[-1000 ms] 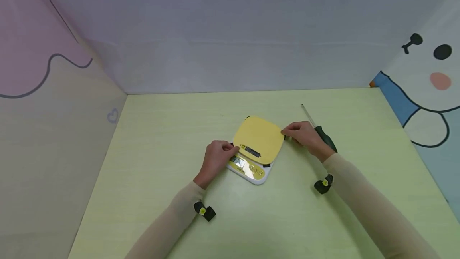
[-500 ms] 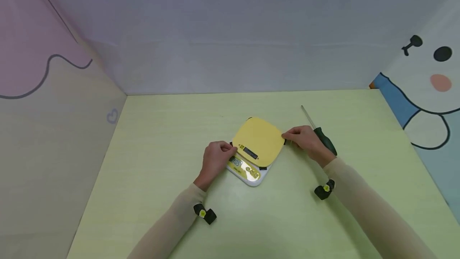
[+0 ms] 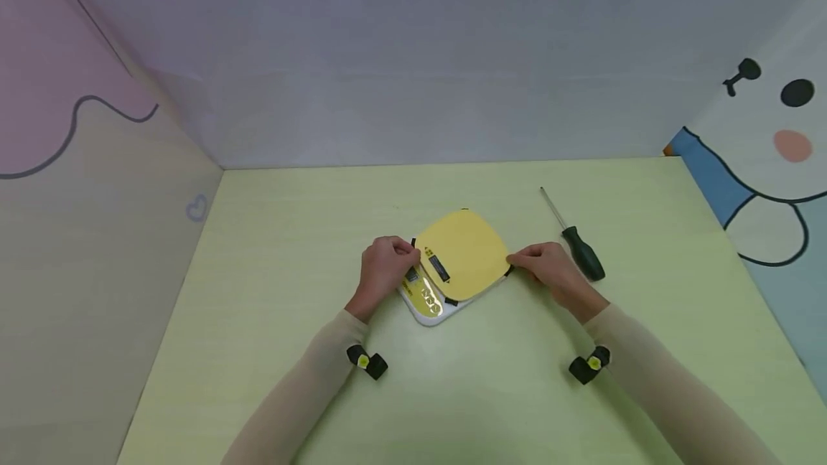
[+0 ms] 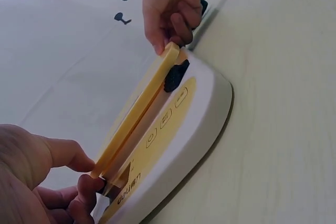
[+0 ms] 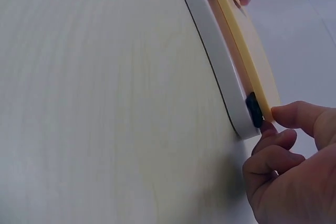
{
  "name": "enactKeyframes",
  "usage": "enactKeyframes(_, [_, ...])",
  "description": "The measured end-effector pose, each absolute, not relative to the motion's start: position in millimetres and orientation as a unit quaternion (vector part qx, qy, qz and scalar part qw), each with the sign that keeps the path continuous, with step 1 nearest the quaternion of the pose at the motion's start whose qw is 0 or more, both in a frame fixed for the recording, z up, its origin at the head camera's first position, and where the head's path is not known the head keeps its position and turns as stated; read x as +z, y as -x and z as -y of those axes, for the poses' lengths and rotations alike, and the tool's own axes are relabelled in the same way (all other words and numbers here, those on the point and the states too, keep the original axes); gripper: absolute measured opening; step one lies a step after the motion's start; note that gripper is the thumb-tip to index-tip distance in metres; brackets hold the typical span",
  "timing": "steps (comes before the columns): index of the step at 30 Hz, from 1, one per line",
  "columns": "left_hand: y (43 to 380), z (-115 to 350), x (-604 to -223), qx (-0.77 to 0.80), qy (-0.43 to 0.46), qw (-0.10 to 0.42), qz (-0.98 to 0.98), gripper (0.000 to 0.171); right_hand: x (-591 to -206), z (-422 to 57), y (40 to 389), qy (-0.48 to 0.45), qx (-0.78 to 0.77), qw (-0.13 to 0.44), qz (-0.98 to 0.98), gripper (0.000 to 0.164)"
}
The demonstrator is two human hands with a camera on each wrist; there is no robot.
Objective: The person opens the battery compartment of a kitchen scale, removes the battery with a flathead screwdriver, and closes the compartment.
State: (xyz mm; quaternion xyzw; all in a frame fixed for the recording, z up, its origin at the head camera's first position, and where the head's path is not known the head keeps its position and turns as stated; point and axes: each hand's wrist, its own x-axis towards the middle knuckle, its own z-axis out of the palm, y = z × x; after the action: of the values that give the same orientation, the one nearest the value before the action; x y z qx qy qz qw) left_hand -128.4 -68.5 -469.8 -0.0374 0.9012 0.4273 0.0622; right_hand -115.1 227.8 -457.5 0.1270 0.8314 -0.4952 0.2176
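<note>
A kitchen scale with a white base (image 3: 428,320) and a yellow weighing plate (image 3: 466,246) sits on the table, its button panel turned toward the lower left. Small black pieces (image 4: 176,76) show in the gap between plate and base. With thumb and fingertips my left hand (image 3: 384,265) pinches the plate's left corner, beside the display. At the opposite corner, my right hand (image 3: 554,270) pinches the plate's edge next to another black piece (image 5: 254,109). The left fingers partly cover the display.
A screwdriver with a dark green handle (image 3: 583,253) lies on the table (image 3: 310,221), right of the scale and just beyond my right hand. A pale wall (image 3: 413,92) rises behind the table's far edge, with printed panels at both sides.
The scale has turned clockwise as seen from above, plate and base together. My right hand has come nearer to me and my left has shifted slightly away, both keeping their pinch.
</note>
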Motion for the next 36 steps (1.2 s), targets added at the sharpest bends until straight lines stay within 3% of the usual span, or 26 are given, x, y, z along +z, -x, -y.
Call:
enactKeyframes(20, [150, 61, -465, 0.433, 0.030, 0.091, -0.896, 0.013, -458, -210, 74, -0.160, -0.502, 0.239, -0.816, 0.027])
enactKeyframes(36, [145, 61, -466, 0.445, 0.032, 0.098, -0.890, 0.013, -457, -211, 66, -0.134, -0.503, 0.228, -0.823, 0.027])
